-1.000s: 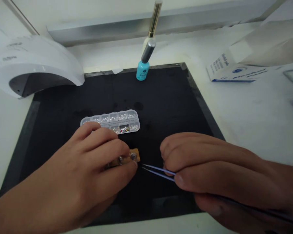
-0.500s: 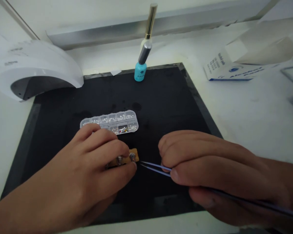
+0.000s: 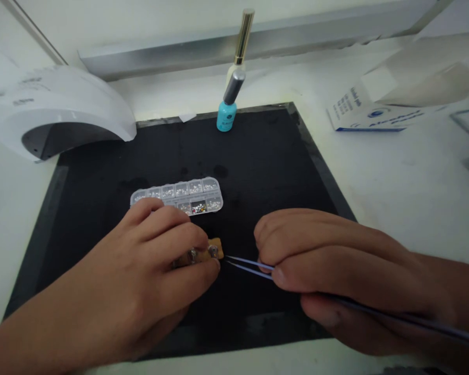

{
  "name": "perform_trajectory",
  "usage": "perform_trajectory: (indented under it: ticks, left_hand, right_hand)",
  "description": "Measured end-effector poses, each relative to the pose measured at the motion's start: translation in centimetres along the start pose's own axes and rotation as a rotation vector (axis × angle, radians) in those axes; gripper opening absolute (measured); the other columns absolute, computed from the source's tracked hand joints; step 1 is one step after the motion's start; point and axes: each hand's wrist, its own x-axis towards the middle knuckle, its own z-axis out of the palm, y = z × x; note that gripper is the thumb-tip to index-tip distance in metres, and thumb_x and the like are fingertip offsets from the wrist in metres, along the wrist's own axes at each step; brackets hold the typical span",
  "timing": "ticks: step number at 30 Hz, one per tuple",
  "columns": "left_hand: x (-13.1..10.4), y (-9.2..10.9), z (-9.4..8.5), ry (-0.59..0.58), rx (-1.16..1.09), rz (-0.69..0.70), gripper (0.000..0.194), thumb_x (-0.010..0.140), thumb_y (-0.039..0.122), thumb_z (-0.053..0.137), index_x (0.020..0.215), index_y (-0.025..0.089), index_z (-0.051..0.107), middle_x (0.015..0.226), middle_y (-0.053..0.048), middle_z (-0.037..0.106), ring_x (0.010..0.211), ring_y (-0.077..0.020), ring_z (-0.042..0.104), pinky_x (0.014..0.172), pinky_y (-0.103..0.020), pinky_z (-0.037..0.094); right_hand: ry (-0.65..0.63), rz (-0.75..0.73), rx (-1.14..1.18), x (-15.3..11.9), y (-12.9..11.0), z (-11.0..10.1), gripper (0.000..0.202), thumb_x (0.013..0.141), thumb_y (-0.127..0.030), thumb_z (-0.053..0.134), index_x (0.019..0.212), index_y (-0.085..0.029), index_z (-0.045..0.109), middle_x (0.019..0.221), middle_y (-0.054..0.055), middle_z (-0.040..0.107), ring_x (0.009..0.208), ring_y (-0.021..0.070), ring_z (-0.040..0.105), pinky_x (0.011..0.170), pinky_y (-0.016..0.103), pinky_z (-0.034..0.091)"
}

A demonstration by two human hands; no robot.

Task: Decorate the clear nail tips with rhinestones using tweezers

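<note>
My left hand (image 3: pixel 152 276) is closed on a small tan block (image 3: pixel 216 244) that bears shiny, clear-looking pieces; the fingers cover much of it. In my right hand (image 3: pixel 336 265) is a pair of purple tweezers (image 3: pixel 252 266), held between thumb and fingers. Its two tips are slightly apart, just right of the block's end, and I see nothing between them. Behind my left hand lies a clear compartment case (image 3: pixel 180 198) with tiny pale rhinestones; one compartment stands open and has some coloured ones. The fingers hide the case's near left part.
A black mat (image 3: pixel 266 156) covers the work area. On its far edge stands a turquoise bottle (image 3: pixel 226 115), with a gold-capped bottle (image 3: pixel 244 39) behind it. A white arched lamp (image 3: pixel 86 99) is at the left, an opened alcohol pad box (image 3: pixel 371 109) at the right.
The view has shifted slightly. Both hands keep their grips, and the tweezers' tips stay beside the block with hardly any movement.
</note>
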Motion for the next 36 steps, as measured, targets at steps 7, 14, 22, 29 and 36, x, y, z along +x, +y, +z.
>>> perform_trajectory:
  ticks: [7, 14, 22, 29, 36]
  left_hand:
    - [-0.2, -0.2, -0.2, 0.033, -0.139, -0.027, 0.026, 0.089, 0.008, 0.055, 0.113, 0.017, 0.062, 0.105, -0.006, 0.059, 0.096, -0.0217, 0.050, 0.084, -0.043, 0.039]
    - [-0.4, -0.8, -0.4, 0.112, -0.143, -0.091, 0.025, 0.088, 0.007, 0.053, 0.108, 0.019, 0.063, 0.101, -0.006, 0.056, 0.094, -0.0196, 0.051, 0.083, -0.040, 0.044]
    - [-1.4, -4.4, -0.7, 0.553, -0.210, -0.500, 0.009, 0.086, 0.016, 0.059, 0.093, 0.021, 0.058, 0.091, 0.000, 0.056, 0.086, -0.0156, 0.054, 0.075, -0.032, 0.042]
    - [-1.0, -6.0, -1.1, 0.492, -0.171, -0.474, 0.010, 0.084, 0.012, 0.049, 0.085, 0.018, 0.057, 0.086, -0.001, 0.060, 0.084, -0.0163, 0.056, 0.078, -0.033, 0.047]
    - [-1.4, -6.9, -0.9, 0.329, -0.136, -0.476, 0.014, 0.083, 0.009, 0.053, 0.092, 0.015, 0.062, 0.103, -0.005, 0.066, 0.104, -0.0206, 0.058, 0.094, -0.042, 0.049]
  right_hand:
    - [-0.004, 0.034, 0.027, -0.6, 0.1, 0.4, 0.005, 0.094, -0.013, 0.051, 0.097, -0.015, 0.055, 0.084, 0.009, 0.068, 0.081, 0.0167, 0.069, 0.081, 0.032, 0.062]
    - [0.035, 0.047, 0.038, -0.9, 0.0, 0.5, 0.006, 0.094, -0.012, 0.051, 0.097, -0.015, 0.054, 0.085, 0.008, 0.067, 0.081, 0.0160, 0.068, 0.080, 0.032, 0.062]
    - [0.179, -0.010, 0.093, -0.7, 1.7, 1.2, 0.013, 0.090, -0.013, 0.052, 0.101, -0.014, 0.060, 0.083, 0.008, 0.067, 0.081, 0.0187, 0.067, 0.073, 0.032, 0.061]
    - [0.420, 0.216, 0.240, -0.3, 3.8, 2.2, 0.012, 0.093, -0.020, 0.054, 0.101, -0.023, 0.063, 0.084, 0.003, 0.066, 0.072, 0.0170, 0.064, 0.065, 0.032, 0.055]
    - [0.587, 0.247, 0.210, 0.5, 5.0, 2.5, 0.012, 0.099, -0.029, 0.051, 0.101, -0.022, 0.060, 0.089, 0.002, 0.064, 0.067, 0.0134, 0.064, 0.066, 0.032, 0.055]
